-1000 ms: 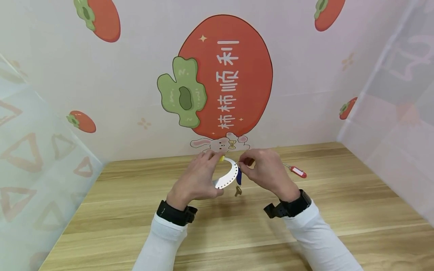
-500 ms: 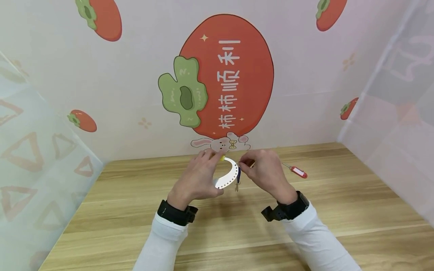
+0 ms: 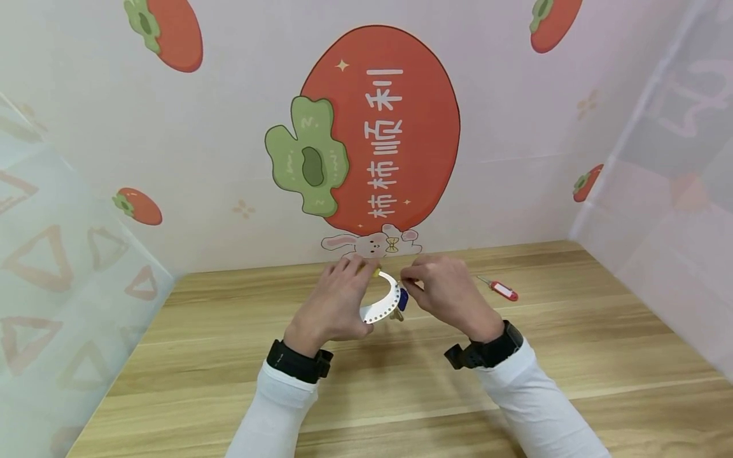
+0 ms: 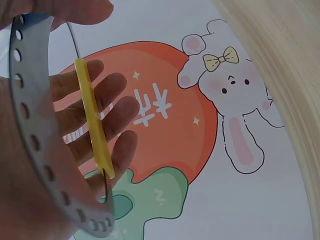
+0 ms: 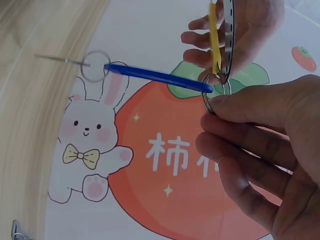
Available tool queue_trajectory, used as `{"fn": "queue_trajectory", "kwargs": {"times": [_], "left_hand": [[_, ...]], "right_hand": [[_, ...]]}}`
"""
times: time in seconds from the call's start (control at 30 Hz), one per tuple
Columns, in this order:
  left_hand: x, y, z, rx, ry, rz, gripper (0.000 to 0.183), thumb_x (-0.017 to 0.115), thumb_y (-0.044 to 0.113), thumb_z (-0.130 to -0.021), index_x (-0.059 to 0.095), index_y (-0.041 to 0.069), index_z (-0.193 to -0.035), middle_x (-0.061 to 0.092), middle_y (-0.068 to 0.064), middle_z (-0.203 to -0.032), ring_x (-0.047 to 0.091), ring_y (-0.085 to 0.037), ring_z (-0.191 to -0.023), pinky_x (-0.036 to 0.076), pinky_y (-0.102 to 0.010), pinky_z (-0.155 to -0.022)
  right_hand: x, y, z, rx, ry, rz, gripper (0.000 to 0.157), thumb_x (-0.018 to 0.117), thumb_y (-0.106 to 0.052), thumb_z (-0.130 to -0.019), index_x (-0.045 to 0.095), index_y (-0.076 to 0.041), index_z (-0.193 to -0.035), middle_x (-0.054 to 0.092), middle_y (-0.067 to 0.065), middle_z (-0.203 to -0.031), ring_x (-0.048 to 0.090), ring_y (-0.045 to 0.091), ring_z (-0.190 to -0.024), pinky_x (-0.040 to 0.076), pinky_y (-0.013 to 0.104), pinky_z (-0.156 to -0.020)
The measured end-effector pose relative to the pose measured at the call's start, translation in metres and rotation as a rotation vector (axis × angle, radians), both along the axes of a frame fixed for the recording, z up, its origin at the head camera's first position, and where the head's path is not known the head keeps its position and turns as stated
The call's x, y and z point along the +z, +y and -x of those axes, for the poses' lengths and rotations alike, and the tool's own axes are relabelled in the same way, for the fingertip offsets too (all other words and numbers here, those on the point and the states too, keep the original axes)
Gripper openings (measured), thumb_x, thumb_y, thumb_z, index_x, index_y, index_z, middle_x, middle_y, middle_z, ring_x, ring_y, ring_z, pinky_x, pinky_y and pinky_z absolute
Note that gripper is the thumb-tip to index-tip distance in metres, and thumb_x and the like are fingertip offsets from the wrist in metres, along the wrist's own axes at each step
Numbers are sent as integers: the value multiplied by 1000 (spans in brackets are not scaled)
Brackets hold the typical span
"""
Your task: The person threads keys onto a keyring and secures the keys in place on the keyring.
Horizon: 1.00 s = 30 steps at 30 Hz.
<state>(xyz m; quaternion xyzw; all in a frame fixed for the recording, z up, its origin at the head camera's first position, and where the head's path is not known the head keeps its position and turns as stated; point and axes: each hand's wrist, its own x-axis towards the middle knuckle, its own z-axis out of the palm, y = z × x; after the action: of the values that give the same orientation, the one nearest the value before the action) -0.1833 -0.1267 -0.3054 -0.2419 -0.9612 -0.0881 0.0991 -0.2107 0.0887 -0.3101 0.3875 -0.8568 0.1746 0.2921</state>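
My left hand (image 3: pixel 332 302) holds a white crescent-shaped plate (image 3: pixel 382 308) with a row of small holes along its edge. A yellow key tag (image 4: pixel 93 117) hangs near the plate's end, in front of the left fingers. Beside the plate, my right hand (image 3: pixel 449 296) pinches a metal split ring (image 5: pixel 207 95) between thumb and index finger. That ring touches or lies close to the plate's end; whether it passes through a hole I cannot tell. From it extends a blue key tag (image 5: pixel 155 77), with a second ring (image 5: pixel 96 66) and a key (image 5: pixel 57 59) at its far end.
A red key tag (image 3: pixel 504 291) with a key lies on the wooden table (image 3: pixel 572 343), right of the right hand. Behind the table rises a white wall covering (image 3: pixel 217 127) printed with persimmons and a rabbit.
The plate has tipped slightly downward and left. The blue tag and its key have swung toward the plate. Both hands keep their holds, with the right fingers shifting a little.
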Motion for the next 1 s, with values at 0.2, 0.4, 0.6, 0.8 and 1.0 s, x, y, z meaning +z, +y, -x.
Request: {"fn": "queue_trajectory", "kwargs": {"times": [0.2,0.4,0.6,0.8,1.0], "left_hand": [[-3,1,1,37,48,29,97,88,28,-61,46,10,-146,52,-12,-136,46,-33,-128,39,-54,-106],[-4,1,0,57,75,49,96,88,28,-58,48,7,-143,51,-17,-133,46,-35,-124,40,-51,-106],[-4,-2,1,57,60,34,96,88,28,-59,47,7,-144,51,-17,-133,46,-36,-123,40,-51,-106],[-6,-1,5,89,110,10,93,87,27,-62,48,6,-144,52,-18,-133,47,-37,-123,43,-52,-103],[-8,1,7,120,196,8,92,88,28,-62,49,5,-142,51,-20,-137,48,-38,-123,45,-53,-100]], "right_hand": [[0,1,2,18,-14,26,10,77,-3,-82,77,-12,-81,59,-7,-64,50,5,-53,37,24,-48],[0,0,2,18,-18,28,11,77,-3,-82,76,-14,-80,62,-7,-67,51,6,-55,37,25,-49],[-1,-1,3,14,-114,87,7,79,-5,-83,78,-11,-85,70,-5,-76,65,9,-67,47,27,-56],[-7,-4,5,-13,-230,229,5,81,-8,-84,77,-8,-87,72,-1,-78,68,10,-69,54,28,-61],[-12,-8,8,-36,-258,356,5,81,-7,-85,75,-6,-85,73,1,-77,68,11,-66,57,29,-62]]}}
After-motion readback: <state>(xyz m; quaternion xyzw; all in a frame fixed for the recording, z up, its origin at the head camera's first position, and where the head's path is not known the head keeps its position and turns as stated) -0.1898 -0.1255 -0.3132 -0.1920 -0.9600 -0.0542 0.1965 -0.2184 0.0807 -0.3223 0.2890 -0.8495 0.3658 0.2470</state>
